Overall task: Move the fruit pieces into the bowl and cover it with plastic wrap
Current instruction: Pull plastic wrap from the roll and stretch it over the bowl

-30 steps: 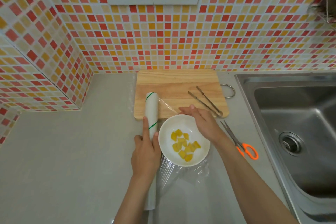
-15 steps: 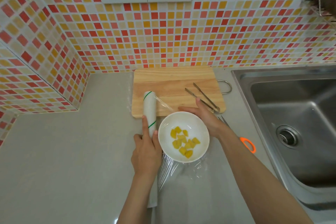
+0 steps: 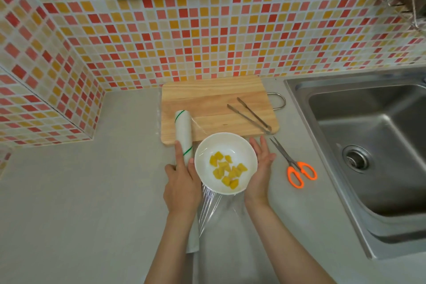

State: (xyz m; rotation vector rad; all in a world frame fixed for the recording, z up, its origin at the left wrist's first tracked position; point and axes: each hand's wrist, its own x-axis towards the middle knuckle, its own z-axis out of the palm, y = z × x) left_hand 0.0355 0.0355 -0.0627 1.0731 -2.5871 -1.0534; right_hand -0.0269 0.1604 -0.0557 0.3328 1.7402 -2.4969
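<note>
The white bowl (image 3: pixel 226 162), with the yellow fruit pieces (image 3: pixel 227 172) inside, is seated on a pulled-out sheet of plastic wrap (image 3: pixel 213 210) just in front of the cutting board (image 3: pixel 216 105). The roll (image 3: pixel 184 136) is gripped by the left hand (image 3: pixel 182 185), fingers closed around it. The right hand (image 3: pixel 260 168) is laid open against the bowl's right side (tongs (image 3: pixel 250 115) and scissors (image 3: pixel 292 165) are seen nearby).
</note>
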